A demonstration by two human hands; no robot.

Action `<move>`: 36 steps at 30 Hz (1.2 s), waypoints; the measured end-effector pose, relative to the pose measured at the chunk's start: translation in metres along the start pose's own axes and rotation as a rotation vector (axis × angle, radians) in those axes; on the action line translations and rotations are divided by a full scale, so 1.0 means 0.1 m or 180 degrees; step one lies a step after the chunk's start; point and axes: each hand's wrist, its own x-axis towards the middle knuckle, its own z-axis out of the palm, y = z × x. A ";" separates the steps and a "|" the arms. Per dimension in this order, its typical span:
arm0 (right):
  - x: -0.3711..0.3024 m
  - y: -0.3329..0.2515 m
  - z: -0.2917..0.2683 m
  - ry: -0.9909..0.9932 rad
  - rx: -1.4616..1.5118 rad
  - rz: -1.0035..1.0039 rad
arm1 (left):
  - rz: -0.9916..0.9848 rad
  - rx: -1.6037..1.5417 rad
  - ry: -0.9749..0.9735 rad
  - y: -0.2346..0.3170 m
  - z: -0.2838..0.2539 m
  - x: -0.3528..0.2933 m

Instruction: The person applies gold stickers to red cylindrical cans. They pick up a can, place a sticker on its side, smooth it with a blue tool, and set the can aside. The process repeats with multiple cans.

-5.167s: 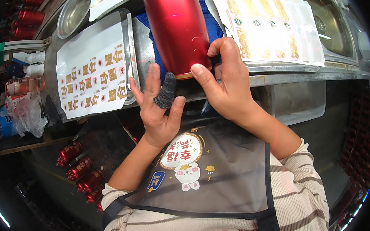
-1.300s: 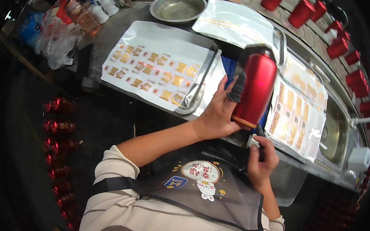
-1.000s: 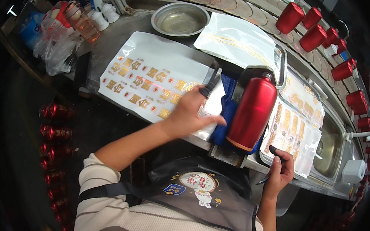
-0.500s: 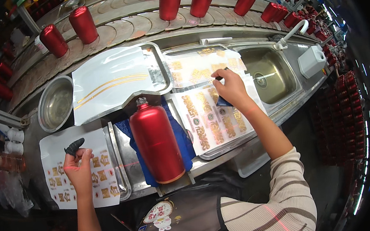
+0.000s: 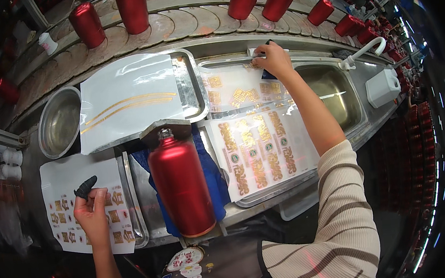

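My left hand [image 5: 93, 216], a black finger cot [image 5: 85, 187] on one finger, hovers over a white sheet with gold decals [image 5: 61, 206]. Its fingers are loosely bent and apart, with nothing visible in them. Far right, my right hand [image 5: 275, 61] is closed round a dark blue flat piece [image 5: 268, 75], mostly hidden under the palm. Its fingertips are by a white strip [image 5: 253, 52] behind a tray of gold decals [image 5: 229, 92]. Between my arms a glossy red bottle [image 5: 182, 190] lies on a stand with blue cloth [image 5: 213, 179], its neck in a metal bracket [image 5: 179, 128].
Another decal sheet [image 5: 258, 152] lies right of the bottle. Gold strips [image 5: 129, 106] lie on a white sheet at the back, beside a steel bowl [image 5: 60, 124]. A sink [image 5: 335, 94], tap [image 5: 368, 49] and white jug [image 5: 383, 89] stand right. Red bottles ride a conveyor [image 5: 186, 23] behind.
My right hand has moved away from me, from the near decal sheet to the far edge of the tray behind it. My left hand stays over its sheet. Bottles on the conveyor have shifted right.
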 end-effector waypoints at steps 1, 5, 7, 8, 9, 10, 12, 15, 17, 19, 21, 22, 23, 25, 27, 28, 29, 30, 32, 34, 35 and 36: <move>0.02 0.02 -0.01 -0.0023 -0.0040 0.0012 | 0.0021 0.0003 -0.0026 0.00 0.01 0.01; 0.04 0.09 0.03 -0.0064 -0.0156 -0.0110 | -0.0025 -0.0102 -0.0165 0.03 0.09 0.03; 0.06 0.12 0.06 0.0009 -0.0125 -0.0188 | 0.0033 -0.0043 -0.0249 -0.01 0.10 0.03; 0.07 0.15 0.10 0.0076 -0.0069 -0.0235 | 0.0064 -0.0023 -0.0289 -0.02 0.10 0.03; 0.08 0.18 0.14 0.0143 -0.0011 -0.0283 | 0.0060 -0.0058 -0.0305 0.00 0.12 0.02; 0.09 0.21 0.16 0.0174 0.0042 -0.0281 | 0.0035 -0.0096 -0.0315 0.03 0.16 0.00; 0.09 0.28 0.18 0.0236 0.0144 -0.0274 | 0.0011 -0.0121 -0.0362 0.04 0.20 -0.03; 0.09 0.34 0.18 0.0251 0.0333 -0.0247 | -0.0012 -0.0140 -0.0445 0.03 0.23 -0.06; 0.08 0.34 0.13 0.0295 0.0478 -0.0351 | -0.0021 -0.0151 -0.0457 0.05 0.24 -0.09; 0.05 0.33 0.05 0.0309 0.0567 -0.0333 | -0.0047 -0.0173 -0.0468 0.05 0.25 -0.11; 0.03 0.35 0.03 0.0290 0.0484 -0.0360 | -0.0069 -0.0266 -0.0540 0.02 0.25 -0.12; 0.04 0.27 0.01 0.0272 0.0459 -0.0408 | -0.0086 -0.0305 -0.0536 0.01 0.23 -0.14; 0.03 0.21 -0.04 0.0272 0.0387 -0.0460 | -0.0003 -0.0251 -0.0595 0.01 0.23 -0.15; -0.09 0.03 -0.18 0.0234 0.0284 -0.0608 | 0.0123 -0.0106 -0.0663 0.04 0.22 -0.19; -0.38 -0.33 -0.40 0.0278 0.0038 -0.0837 | 0.0291 0.0377 -0.1228 0.21 0.19 -0.25; -0.56 -0.50 -0.57 0.0283 0.0109 -0.1037 | 0.0519 0.0401 -0.1773 0.27 0.18 -0.25; -0.71 -0.66 -0.72 0.0191 0.0184 -0.1124 | 0.0626 0.0300 -0.2065 0.42 0.24 -0.26; -0.89 -0.80 -0.89 0.0115 0.0245 -0.1232 | 0.0638 0.0863 -0.2439 0.46 0.25 -0.29; -1.25 -1.21 -1.21 -0.0128 0.0510 -0.1424 | 0.1136 0.1070 -0.2593 0.33 0.42 -0.41; -1.47 -1.54 -1.47 -0.0604 0.0748 -0.1729 | 0.1663 0.1022 -0.2210 0.26 0.64 -0.54; -1.53 -1.63 -1.53 -0.0628 0.0893 -0.2201 | 0.1411 0.0706 -0.2338 0.19 0.70 -0.55; -1.57 -1.73 -1.78 -0.0913 0.0606 -0.2203 | 0.1341 0.0434 -0.2539 0.22 0.79 -0.52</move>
